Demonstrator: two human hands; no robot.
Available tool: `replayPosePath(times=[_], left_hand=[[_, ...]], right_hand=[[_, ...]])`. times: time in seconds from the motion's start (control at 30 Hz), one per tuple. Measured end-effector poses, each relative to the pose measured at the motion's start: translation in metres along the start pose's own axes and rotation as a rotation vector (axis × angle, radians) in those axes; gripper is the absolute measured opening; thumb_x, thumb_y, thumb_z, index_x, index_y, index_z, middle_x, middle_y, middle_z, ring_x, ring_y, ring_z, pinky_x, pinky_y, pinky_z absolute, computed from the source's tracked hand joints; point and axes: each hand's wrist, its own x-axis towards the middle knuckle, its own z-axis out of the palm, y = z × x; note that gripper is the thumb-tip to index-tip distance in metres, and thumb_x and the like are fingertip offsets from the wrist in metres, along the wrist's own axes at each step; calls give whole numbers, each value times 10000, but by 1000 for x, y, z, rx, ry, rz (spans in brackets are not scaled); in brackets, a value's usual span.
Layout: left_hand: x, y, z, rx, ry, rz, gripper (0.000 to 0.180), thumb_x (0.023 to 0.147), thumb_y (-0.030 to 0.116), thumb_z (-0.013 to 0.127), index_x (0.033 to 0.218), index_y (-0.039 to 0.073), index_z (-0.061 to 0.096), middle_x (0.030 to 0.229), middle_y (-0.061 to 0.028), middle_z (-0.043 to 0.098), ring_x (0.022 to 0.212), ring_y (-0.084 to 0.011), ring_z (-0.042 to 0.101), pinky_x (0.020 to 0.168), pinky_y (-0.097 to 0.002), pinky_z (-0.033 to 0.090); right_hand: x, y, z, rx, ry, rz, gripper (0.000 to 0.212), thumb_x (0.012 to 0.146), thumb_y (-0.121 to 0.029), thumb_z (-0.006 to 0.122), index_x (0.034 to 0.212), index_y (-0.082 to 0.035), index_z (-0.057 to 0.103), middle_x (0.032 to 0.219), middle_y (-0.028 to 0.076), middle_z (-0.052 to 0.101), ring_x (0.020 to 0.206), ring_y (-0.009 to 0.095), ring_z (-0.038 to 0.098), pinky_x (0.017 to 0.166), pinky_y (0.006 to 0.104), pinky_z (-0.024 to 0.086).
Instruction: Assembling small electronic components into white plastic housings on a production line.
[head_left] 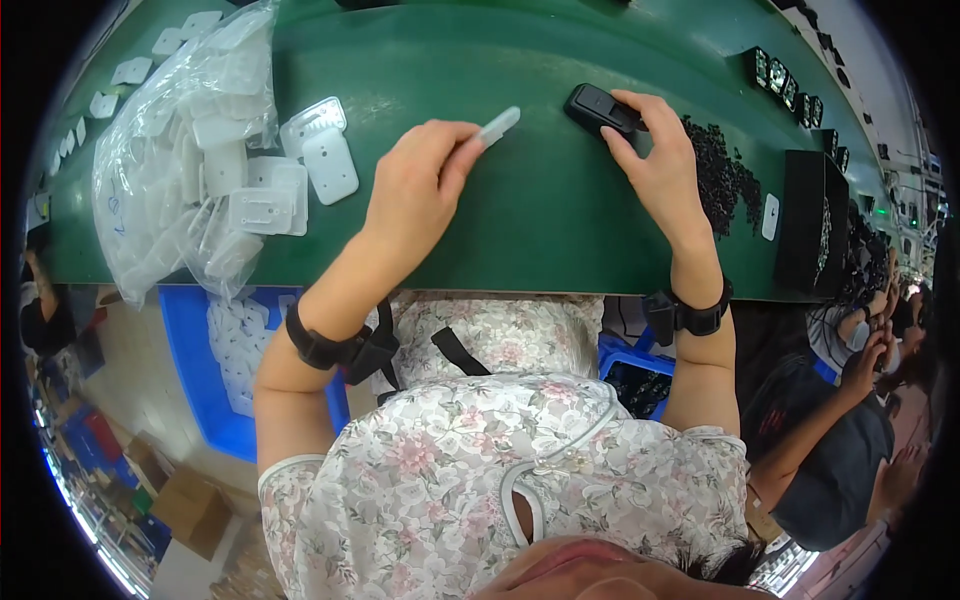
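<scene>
1. Pinching the plate by one end, the left hand is closed narrow on it; the other end sticks out free toward the case, over the middle of the surface, well in from the near edge.

2. The right hand holds the right end of the black case, fairly wide, with the thumb on the side facing the near edge and fingers on the far side. Whether the case bears fully on the surface is hard to tell.

3. The plate looks thin, light and fairly stiff, probably smooth enough to slide in dry fingers. Its rim or one end seems the best hold, leaving the faces clear.

4. The case looks rigid and bulkier, yet likely easy for one hand; a grip across its long sides should be steadiest.

5. Loose plates lie toward the left edge beside the bag, which is soft and sags over the near edge. Lifting each by its rim should avoid dragging others.

6. Small parts lie heaped toward the right edge, likely light and easily scattered, so fingertips suit them.
</scene>
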Motion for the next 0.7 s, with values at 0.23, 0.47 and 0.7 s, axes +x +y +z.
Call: replayPosePath(times=[0.23,0.47,0.7], left_hand=[[27,-14,-10,469,-61,152,358,866,67,579,1211,159,603,1213,-90,608,1104,-272,585,868,-373,499],[52,-35,-16,585,-542,718,571,819,62,576,1362,227,511,1474,12,439,1420,-199,312,1128,-430,296],[41,-36,-20,583,-508,547,462,750,119,692,1201,69,610,1385,-78,511,1294,-271,450,1037,-419,392]], right_hand=[[-2,7,5,27,4,23,361,822,-118,699,1158,-26,604,1081,137,623,992,298,606,881,358,488],[-4,1,3,7,22,55,355,810,-118,711,1142,-27,623,1060,140,646,975,299,631,875,350,494],[-27,-7,5,244,120,242,375,813,-82,719,1170,-12,630,1061,105,653,971,197,647,890,315,513]])
